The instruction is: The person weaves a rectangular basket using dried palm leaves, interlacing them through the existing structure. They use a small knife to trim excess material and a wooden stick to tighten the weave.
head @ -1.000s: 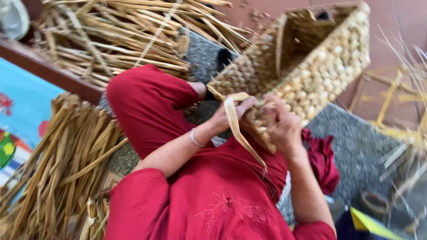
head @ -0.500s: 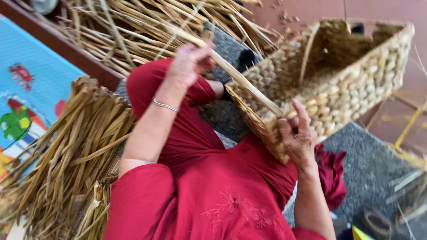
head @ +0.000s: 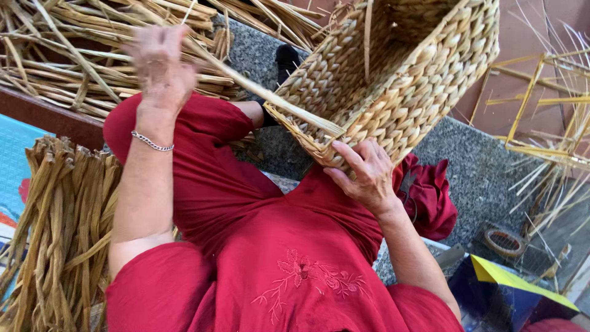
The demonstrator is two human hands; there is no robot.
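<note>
A rectangular woven straw basket [head: 393, 67] rests tilted on my lap, its open side facing me. My right hand [head: 365, 175] presses against the basket's near rim corner and holds it steady. My left hand [head: 161, 64], with a silver bracelet on the wrist, is raised up and to the left, closed on a long flat straw strand [head: 258, 89]. That strand runs taut from my left hand down to the basket's rim near my right hand. I wear red clothing [head: 270, 246].
A heap of loose straw strips [head: 74, 43] lies at the upper left and a bundle of flat strips [head: 58, 227] at my left side. A bare stick frame [head: 541, 104] stands at right on the grey stone floor [head: 485, 178]. A blue mat [head: 15, 160] lies far left.
My left hand has pulled the strand up and away to the left, drawing it tight from the rim. My right hand has stayed on the basket's corner. The view has tilted closer.
</note>
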